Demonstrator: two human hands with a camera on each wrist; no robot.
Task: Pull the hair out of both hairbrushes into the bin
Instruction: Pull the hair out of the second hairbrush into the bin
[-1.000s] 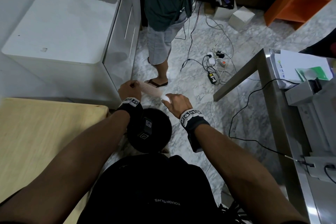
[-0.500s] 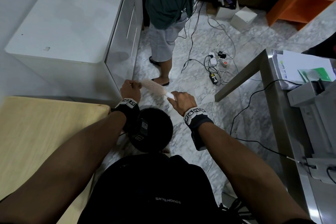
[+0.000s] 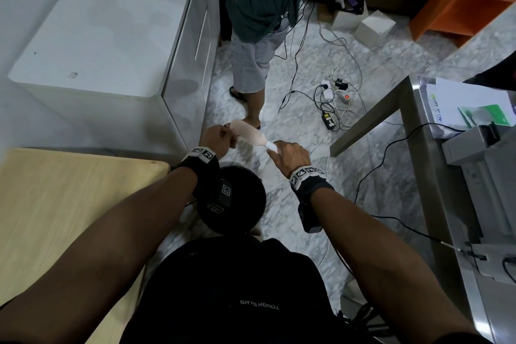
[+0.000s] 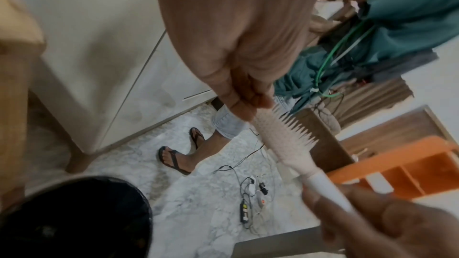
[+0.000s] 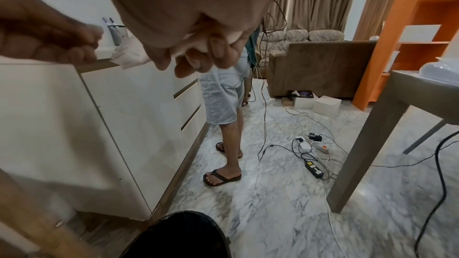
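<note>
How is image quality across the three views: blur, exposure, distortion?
Head view: dim but sharp, wide-angle bending at the edges. Left wrist view: motion-blurred, the bin and right hand smeared, hairbrush soft. Right wrist view: floor crisp, near left hand blurred.

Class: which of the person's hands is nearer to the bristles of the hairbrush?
Left. The left hand pinches at the bristles at the head end of the hairbrush, while the right hand grips the handle at the opposite end.

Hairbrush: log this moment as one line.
right hand grips hairbrush handle | left hand pinches at bristle end | bin below
</note>
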